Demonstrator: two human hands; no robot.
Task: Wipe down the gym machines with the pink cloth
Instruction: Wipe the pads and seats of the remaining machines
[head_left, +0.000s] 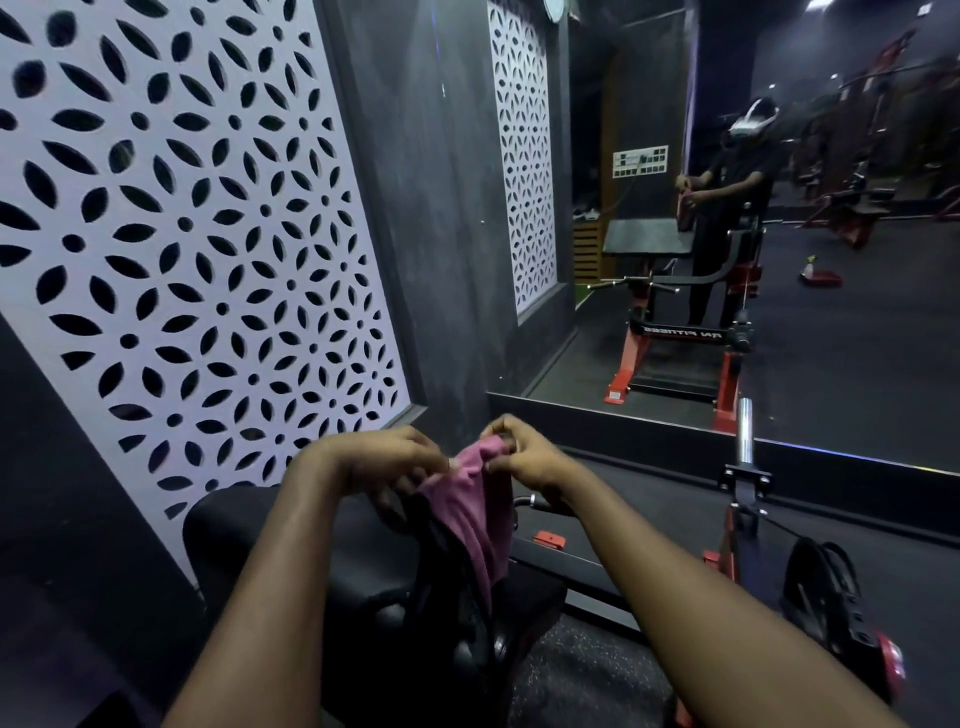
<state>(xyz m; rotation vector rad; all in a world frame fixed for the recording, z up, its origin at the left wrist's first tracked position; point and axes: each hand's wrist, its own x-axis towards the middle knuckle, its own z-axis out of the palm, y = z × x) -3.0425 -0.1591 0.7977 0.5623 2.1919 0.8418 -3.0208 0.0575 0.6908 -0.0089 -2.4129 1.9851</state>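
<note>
1. Head view: left hand and right hand are raised close together; both pinch the top edge of the pink cloth between curled fingers and thumbs.
2. The cloth hangs down from the hands, over the black padded bench; whether its tail touches the pad, cannot tell.
3. White lattice panel on the left; mirror ahead right; chrome post and black weight plate to the right.

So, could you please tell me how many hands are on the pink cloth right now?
2. The left hand pinches the top edge of the pink cloth on its left side; the right hand pinches it on the right.
</note>
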